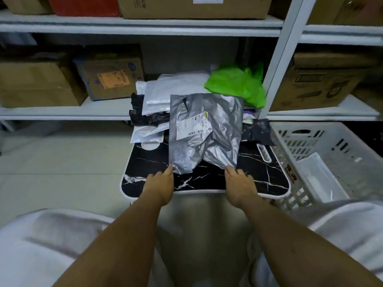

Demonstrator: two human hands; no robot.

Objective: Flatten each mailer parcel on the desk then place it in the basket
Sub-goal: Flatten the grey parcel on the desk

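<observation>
Left hand point(160, 184) and right hand point(238, 183) each pinch a near corner of grey mailer point(205, 131), stretching it over desk point(259, 175) for flattening; basket point(335, 150) at 3 o'clock.

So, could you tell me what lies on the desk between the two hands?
Only bare desk, in the head view; the left hand and right hand pinch the grey mailer's lower corners.

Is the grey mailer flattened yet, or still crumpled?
Still crumpled. The grey mailer shows deep creases and puffed folds, and the left hand and right hand pinch its near corners.
</observation>
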